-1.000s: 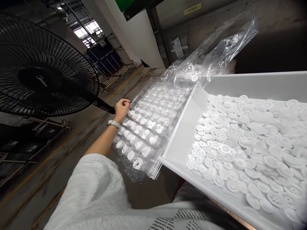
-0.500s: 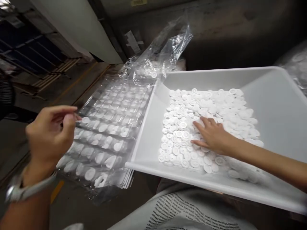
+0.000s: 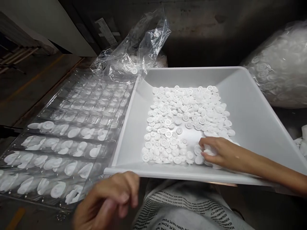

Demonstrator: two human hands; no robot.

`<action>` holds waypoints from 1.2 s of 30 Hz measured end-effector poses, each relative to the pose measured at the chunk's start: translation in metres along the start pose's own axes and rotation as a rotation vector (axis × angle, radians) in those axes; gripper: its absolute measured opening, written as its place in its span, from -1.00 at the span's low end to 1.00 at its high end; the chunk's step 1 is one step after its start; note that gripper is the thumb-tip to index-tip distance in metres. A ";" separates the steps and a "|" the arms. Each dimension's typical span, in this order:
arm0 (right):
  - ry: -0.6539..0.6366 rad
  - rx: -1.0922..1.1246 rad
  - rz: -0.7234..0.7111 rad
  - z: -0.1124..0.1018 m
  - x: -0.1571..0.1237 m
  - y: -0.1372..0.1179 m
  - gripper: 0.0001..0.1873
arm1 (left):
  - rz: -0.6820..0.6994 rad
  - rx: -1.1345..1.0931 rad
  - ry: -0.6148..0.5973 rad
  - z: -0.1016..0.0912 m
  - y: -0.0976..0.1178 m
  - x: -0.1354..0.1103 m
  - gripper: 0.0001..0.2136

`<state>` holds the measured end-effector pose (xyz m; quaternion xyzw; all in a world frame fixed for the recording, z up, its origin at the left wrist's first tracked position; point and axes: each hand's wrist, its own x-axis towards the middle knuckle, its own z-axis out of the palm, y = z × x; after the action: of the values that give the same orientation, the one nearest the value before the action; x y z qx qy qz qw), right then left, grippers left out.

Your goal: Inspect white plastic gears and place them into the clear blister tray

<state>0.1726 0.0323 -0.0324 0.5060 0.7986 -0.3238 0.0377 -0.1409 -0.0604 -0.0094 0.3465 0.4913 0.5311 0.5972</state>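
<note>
Head view: right hand [image 3: 222, 153] half-curled among round white plastic discs [image 3: 188, 125] in pale-grey plastic tray [image 3: 247, 99]; left hand [image 3: 110, 196] loosely curled. I can't tell either's hold; loose grip could spill discs.

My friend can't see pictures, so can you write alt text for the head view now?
A right hand is among white discs in a grey bin, while the blurred left hand is curled by the bin's near corner. To the left, a clear tray holds white pieces in rows; a bag of discs sits at right.
</note>
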 end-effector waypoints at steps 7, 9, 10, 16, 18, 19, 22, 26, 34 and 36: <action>0.472 0.103 -0.051 -0.027 -0.013 -0.017 -0.74 | -0.530 -0.722 -0.036 0.125 -0.013 0.037 -0.81; 0.622 0.075 -0.243 -0.029 -0.014 -0.032 -0.76 | -0.591 -0.829 -0.028 0.149 -0.018 0.044 -0.77; 0.647 0.030 -0.347 -0.028 -0.013 -0.039 -0.76 | -0.616 -0.871 -0.048 0.157 -0.019 0.047 -0.76; 0.532 -0.198 -0.483 -0.015 -0.007 -0.044 -0.54 | -0.586 -1.008 -0.081 0.169 -0.023 0.057 -0.72; 0.517 -0.137 -0.457 -0.016 -0.008 -0.036 -0.51 | -0.596 -1.009 -0.089 0.166 -0.024 0.060 -0.73; 0.516 -0.104 -0.428 -0.016 -0.010 -0.033 -0.52 | -0.598 -1.008 -0.090 0.164 -0.024 0.061 -0.72; 0.509 -0.022 -0.314 -0.017 -0.015 -0.027 -0.57 | -0.602 -1.018 -0.129 0.163 -0.027 0.064 -0.72; 0.505 0.073 -0.239 -0.016 -0.017 -0.027 -0.67 | -0.618 -1.043 -0.173 0.164 -0.028 0.064 -0.66; 0.536 0.069 -0.126 -0.019 -0.017 -0.025 -0.71 | -0.695 -1.053 -0.039 0.164 -0.028 0.066 -0.66; 0.509 0.034 -0.119 -0.019 -0.021 -0.024 -0.67 | -0.681 -1.067 -0.044 0.164 -0.029 0.066 -0.67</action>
<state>0.1675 0.0198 0.0024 0.5238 0.8052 -0.2009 -0.1920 0.0210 0.0163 -0.0054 -0.1638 0.2294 0.4758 0.8331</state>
